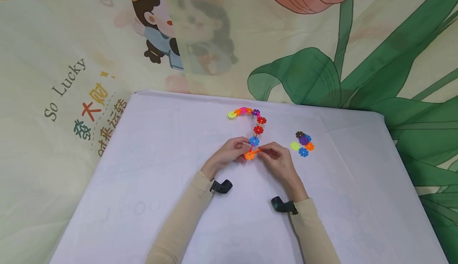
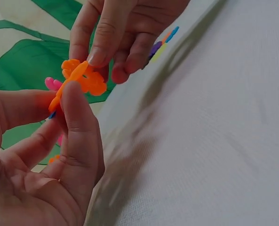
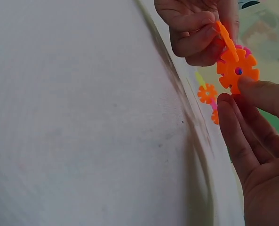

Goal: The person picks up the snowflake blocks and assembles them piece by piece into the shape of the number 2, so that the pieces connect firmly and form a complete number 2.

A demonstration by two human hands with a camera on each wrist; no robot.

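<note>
At left, a backdrop point(image 1: 71, 45) printed with the words "So Lucky" rises behind a table point(image 1: 136, 156) covered in white cloth. A person in beige sleeves point(image 1: 186, 216) wears a black device point(image 1: 222, 186) at the left wrist. The left hand point(image 1: 226, 153) pinches an orange disc point(image 1: 249, 156) between thumb and fingers. A chain of colorful notched discs point(image 1: 258, 130) curves up the cloth from the hands, its far end bending left to a yellow-green disc point(image 1: 231, 115). The right hand point(image 1: 280, 160), fingers bent, pinches a second orange disc point(image 3: 247, 63) that meets the first at an angle; whether they interlock cannot be told. Farther right, a loose cluster of discs point(image 1: 303, 152) lies on the cloth, beyond the right hand.
</note>
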